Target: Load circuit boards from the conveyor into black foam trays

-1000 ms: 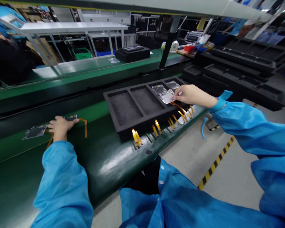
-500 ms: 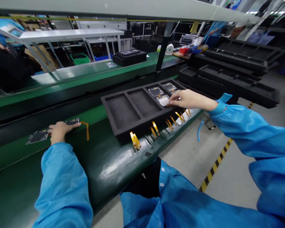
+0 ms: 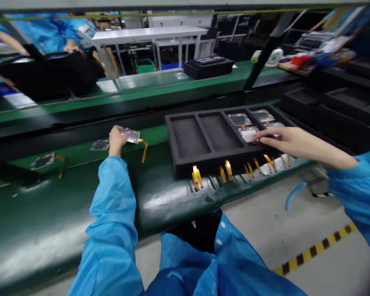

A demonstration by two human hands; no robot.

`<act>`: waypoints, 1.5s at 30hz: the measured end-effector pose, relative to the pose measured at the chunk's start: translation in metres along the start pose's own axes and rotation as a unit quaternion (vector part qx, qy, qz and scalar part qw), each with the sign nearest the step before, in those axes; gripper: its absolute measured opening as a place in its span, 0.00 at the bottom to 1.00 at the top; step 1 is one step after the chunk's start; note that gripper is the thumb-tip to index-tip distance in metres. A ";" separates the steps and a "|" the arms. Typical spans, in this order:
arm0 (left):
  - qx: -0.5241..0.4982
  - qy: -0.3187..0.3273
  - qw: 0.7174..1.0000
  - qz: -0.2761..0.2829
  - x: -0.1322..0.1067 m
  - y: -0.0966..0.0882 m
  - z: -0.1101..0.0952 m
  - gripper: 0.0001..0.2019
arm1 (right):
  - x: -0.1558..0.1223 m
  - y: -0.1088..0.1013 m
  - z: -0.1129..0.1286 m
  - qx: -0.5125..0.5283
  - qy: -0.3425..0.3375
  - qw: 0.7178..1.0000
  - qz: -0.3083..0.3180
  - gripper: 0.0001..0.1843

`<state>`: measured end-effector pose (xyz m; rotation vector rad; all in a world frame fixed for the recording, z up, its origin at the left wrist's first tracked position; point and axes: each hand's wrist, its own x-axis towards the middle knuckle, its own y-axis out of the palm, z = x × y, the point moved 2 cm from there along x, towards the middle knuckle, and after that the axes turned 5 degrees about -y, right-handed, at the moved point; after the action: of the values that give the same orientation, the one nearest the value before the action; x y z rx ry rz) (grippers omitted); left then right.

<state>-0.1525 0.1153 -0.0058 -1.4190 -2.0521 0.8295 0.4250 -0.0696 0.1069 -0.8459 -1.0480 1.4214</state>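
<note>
My left hand (image 3: 117,139) is closed on the edge of a circuit board (image 3: 133,136) with an orange flex cable (image 3: 144,151) hanging from its right end. Just left of that hand, a second circuit board (image 3: 99,144) lies on the green belt. My right hand (image 3: 286,142) reaches over the black foam tray (image 3: 208,158), thumb and forefinger pinched at the lower edge of a board with a white patch (image 3: 247,134). Above it in the same compartment is another board (image 3: 239,119). More boards (image 3: 261,115) sit in the right-hand compartment, partly behind my hand.
Several orange flex cables (image 3: 228,169) lie along the belt's near edge, below the tray. Farther left is another board (image 3: 43,160) with its cable. Black foam trays (image 3: 351,102) stand at the right. Across the line, a co-worker's hand (image 3: 72,46) rests on a black object.
The view has turned left, bringing in another board and more of the co-worker. The board at my left hand now looks tilted. My right hand stays at the white-patched board.
</note>
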 end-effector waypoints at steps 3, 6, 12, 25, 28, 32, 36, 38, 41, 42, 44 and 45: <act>-0.118 -0.052 0.991 -0.036 -0.012 -0.010 -0.020 0.16 | -0.007 0.004 0.025 0.030 -0.092 0.986 -0.139 0.10; -0.277 0.047 0.959 -0.043 -0.031 -0.028 -0.052 0.22 | -0.018 0.009 0.075 0.049 -0.203 0.950 -0.230 0.07; -0.427 0.300 0.853 -0.016 -0.130 -0.049 -0.117 0.33 | -0.029 0.021 0.175 0.136 -0.339 0.889 -0.277 0.08; -0.411 0.508 0.755 0.060 -0.238 -0.033 -0.157 0.14 | -0.043 0.053 0.198 0.320 -0.222 0.849 -0.356 0.04; -0.388 0.560 0.729 0.069 -0.243 -0.032 -0.158 0.12 | -0.052 0.050 0.194 0.328 -0.264 0.844 -0.332 0.04; -0.371 0.574 0.725 0.087 -0.247 -0.032 -0.157 0.11 | -0.059 0.049 0.182 0.344 -0.293 0.843 -0.291 0.08; -0.304 0.531 0.779 0.140 -0.249 -0.028 -0.159 0.07 | -0.060 0.049 0.171 0.378 -0.249 0.851 -0.265 0.10; -0.287 0.503 0.793 0.187 -0.250 -0.025 -0.160 0.07 | -0.058 0.049 0.168 0.405 -0.213 0.856 -0.242 0.11; -0.301 0.451 0.801 0.254 -0.252 -0.017 -0.160 0.19 | -0.052 0.051 0.167 0.476 -0.157 0.847 -0.177 0.16; -0.315 0.425 0.803 0.274 -0.251 -0.014 -0.160 0.21 | -0.049 0.052 0.167 0.500 -0.140 0.841 -0.153 0.18; -0.344 0.366 0.808 0.308 -0.250 -0.008 -0.158 0.23 | -0.045 0.053 0.168 0.532 -0.116 0.830 -0.121 0.21; -0.356 0.343 0.808 0.320 -0.248 -0.006 -0.158 0.24 | -0.043 0.053 0.168 0.538 -0.108 0.828 -0.114 0.22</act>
<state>0.0356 -0.0895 0.0905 -2.4253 -1.3131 -0.3401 0.2556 -0.1338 0.1131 0.2671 -0.3258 1.6040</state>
